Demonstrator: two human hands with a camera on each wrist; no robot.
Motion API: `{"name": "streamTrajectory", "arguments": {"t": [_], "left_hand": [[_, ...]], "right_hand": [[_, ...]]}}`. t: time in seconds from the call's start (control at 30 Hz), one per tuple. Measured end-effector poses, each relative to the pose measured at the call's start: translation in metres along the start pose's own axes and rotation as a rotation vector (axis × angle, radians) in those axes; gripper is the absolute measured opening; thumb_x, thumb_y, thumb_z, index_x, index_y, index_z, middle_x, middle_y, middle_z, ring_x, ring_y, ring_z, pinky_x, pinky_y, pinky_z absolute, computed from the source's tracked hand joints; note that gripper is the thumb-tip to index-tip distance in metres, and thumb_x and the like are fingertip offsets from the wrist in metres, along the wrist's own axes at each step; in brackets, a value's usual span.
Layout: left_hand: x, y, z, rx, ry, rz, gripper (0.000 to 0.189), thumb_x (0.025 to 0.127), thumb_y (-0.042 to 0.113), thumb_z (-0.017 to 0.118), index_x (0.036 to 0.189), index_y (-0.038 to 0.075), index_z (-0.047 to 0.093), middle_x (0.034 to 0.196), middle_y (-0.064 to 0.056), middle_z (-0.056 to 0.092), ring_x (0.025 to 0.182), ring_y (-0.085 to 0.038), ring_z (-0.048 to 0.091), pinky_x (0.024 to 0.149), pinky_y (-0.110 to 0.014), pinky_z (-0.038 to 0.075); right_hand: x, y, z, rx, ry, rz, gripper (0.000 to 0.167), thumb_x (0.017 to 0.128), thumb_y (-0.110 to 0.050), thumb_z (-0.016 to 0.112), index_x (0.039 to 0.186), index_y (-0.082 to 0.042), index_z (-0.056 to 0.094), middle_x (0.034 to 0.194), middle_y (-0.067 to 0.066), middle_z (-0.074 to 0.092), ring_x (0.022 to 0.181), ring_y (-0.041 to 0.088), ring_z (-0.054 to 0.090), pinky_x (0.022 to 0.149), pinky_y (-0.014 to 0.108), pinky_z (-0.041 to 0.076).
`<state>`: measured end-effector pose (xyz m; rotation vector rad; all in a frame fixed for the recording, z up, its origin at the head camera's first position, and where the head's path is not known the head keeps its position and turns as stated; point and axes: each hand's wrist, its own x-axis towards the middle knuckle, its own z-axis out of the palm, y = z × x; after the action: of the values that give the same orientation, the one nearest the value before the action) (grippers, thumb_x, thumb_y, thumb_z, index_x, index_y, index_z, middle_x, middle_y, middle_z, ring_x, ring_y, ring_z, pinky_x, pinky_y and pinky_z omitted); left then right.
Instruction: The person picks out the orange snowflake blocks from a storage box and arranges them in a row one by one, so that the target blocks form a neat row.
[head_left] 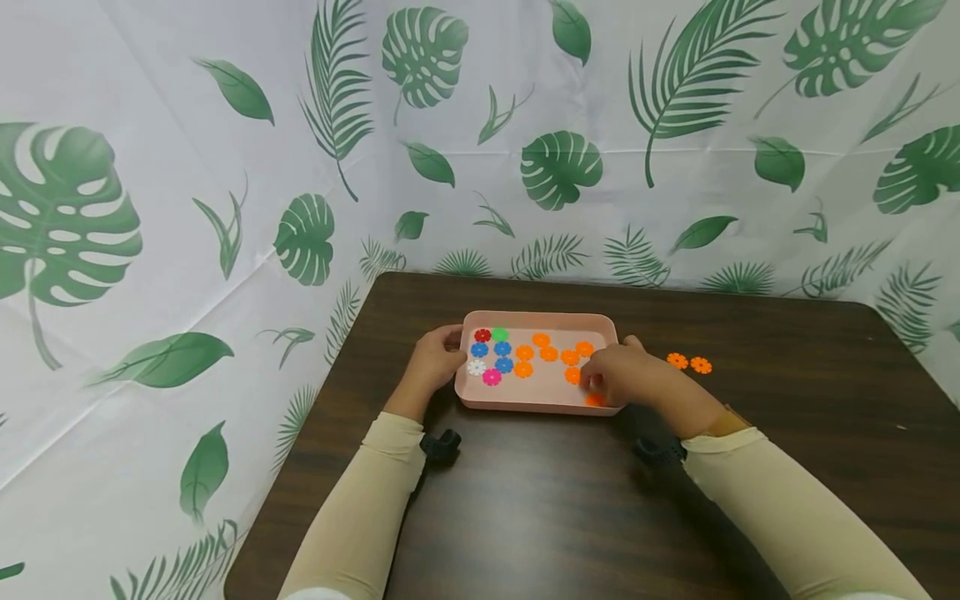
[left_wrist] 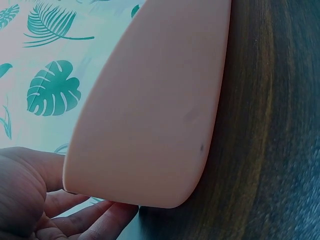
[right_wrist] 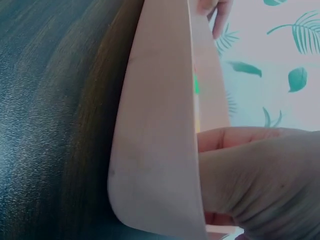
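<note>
In the head view a shallow pink tray stands on the table with flower-shaped plastic discs inside. Its left end is gripped by my left hand; the left wrist view shows the thumb at the rim and the other fingers against the end wall. My right hand reaches over the right end, fingertips down among the orange discs. One blurred orange disc lies right under these fingers; I cannot tell whether they pinch it. In the right wrist view the tray wall hides the right fingertips.
Red, green, blue, white and pink discs sit at the tray's left side. Two orange discs lie on the dark wooden table to the right. A leaf-patterned cloth hangs behind.
</note>
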<state>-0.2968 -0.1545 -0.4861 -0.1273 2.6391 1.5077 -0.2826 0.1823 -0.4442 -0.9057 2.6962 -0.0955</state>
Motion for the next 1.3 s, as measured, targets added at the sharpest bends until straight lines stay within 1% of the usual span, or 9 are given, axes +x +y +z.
{"name": "streamTrajectory", "arguments": {"t": [0.17,0.4,0.47,0.63,0.77,0.9,1.03,1.17,1.3], "left_hand": [[0.0,0.0,0.002,0.007,0.001,-0.018,0.058,0.089,0.009,0.068,0.146,0.014,0.059,0.132,-0.009,0.067,0.115,-0.029,0.065,0.101,-0.047,0.055],[-0.002,0.002,0.003,0.006,0.004,-0.013,0.058,0.089,0.008,0.068,0.146,0.013,0.059,0.132,-0.009,0.067,0.114,-0.029,0.065,0.101,-0.047,0.055],[-0.003,0.002,0.003,0.002,0.001,-0.016,0.058,0.089,0.008,0.068,0.146,0.013,0.059,0.131,-0.009,0.067,0.114,-0.029,0.065,0.101,-0.047,0.055],[-0.003,0.003,0.003,0.0,0.002,-0.012,0.057,0.089,0.008,0.068,0.145,0.013,0.06,0.132,-0.01,0.067,0.115,-0.029,0.065,0.102,-0.046,0.055],[-0.002,0.002,0.002,-0.002,0.001,-0.009,0.059,0.088,0.009,0.068,0.146,0.013,0.059,0.133,-0.01,0.067,0.116,-0.03,0.065,0.102,-0.047,0.055],[-0.002,0.001,0.002,-0.001,-0.001,-0.008,0.06,0.088,0.009,0.068,0.147,0.013,0.058,0.133,-0.01,0.066,0.116,-0.03,0.065,0.102,-0.047,0.055],[-0.002,0.002,0.001,0.0,0.002,-0.013,0.059,0.088,0.009,0.068,0.146,0.014,0.059,0.132,-0.01,0.067,0.115,-0.03,0.065,0.102,-0.047,0.055],[-0.004,0.004,0.001,-0.002,0.003,-0.019,0.059,0.088,0.009,0.068,0.146,0.014,0.059,0.132,-0.01,0.067,0.114,-0.03,0.065,0.101,-0.047,0.055],[-0.006,0.005,0.002,0.003,0.004,-0.021,0.059,0.088,0.008,0.068,0.146,0.014,0.059,0.133,-0.01,0.066,0.114,-0.03,0.064,0.1,-0.047,0.056]], "right_hand": [[0.001,0.003,0.004,-0.003,0.03,-0.029,0.029,0.075,-0.009,0.088,0.094,-0.028,0.076,0.079,-0.011,0.06,0.075,0.009,0.054,0.078,0.047,0.032],[0.004,0.004,0.013,0.006,0.097,-0.06,0.022,0.075,-0.017,0.09,0.087,-0.024,0.073,0.076,-0.014,0.06,0.074,0.009,0.054,0.076,0.044,0.033],[0.005,0.004,0.014,0.019,0.105,-0.052,0.022,0.075,-0.019,0.09,0.088,-0.021,0.071,0.076,-0.013,0.059,0.074,0.01,0.054,0.075,0.044,0.033],[0.006,0.003,0.011,0.042,0.106,0.009,0.025,0.076,-0.027,0.086,0.094,-0.019,0.071,0.075,-0.011,0.059,0.073,0.012,0.054,0.076,0.044,0.032],[0.004,0.004,0.005,0.094,0.144,0.029,0.026,0.076,-0.028,0.085,0.096,-0.018,0.073,0.078,-0.01,0.063,0.074,0.013,0.055,0.08,0.046,0.033],[-0.003,0.011,0.002,0.169,0.234,0.019,0.024,0.076,-0.024,0.085,0.096,-0.015,0.074,0.084,-0.008,0.067,0.074,0.015,0.056,0.082,0.048,0.035],[-0.012,0.024,-0.001,0.18,0.308,0.01,0.022,0.077,-0.015,0.08,0.098,-0.014,0.074,0.087,-0.007,0.068,0.076,0.014,0.057,0.081,0.047,0.036],[-0.023,0.037,-0.005,0.187,0.328,0.048,0.024,0.079,-0.015,0.081,0.102,-0.011,0.073,0.091,-0.004,0.07,0.086,0.021,0.062,0.084,0.053,0.037],[-0.035,0.048,-0.009,0.222,0.327,0.118,0.029,0.081,-0.018,0.083,0.107,-0.008,0.074,0.098,0.0,0.074,0.099,0.03,0.065,0.093,0.059,0.035]]}}
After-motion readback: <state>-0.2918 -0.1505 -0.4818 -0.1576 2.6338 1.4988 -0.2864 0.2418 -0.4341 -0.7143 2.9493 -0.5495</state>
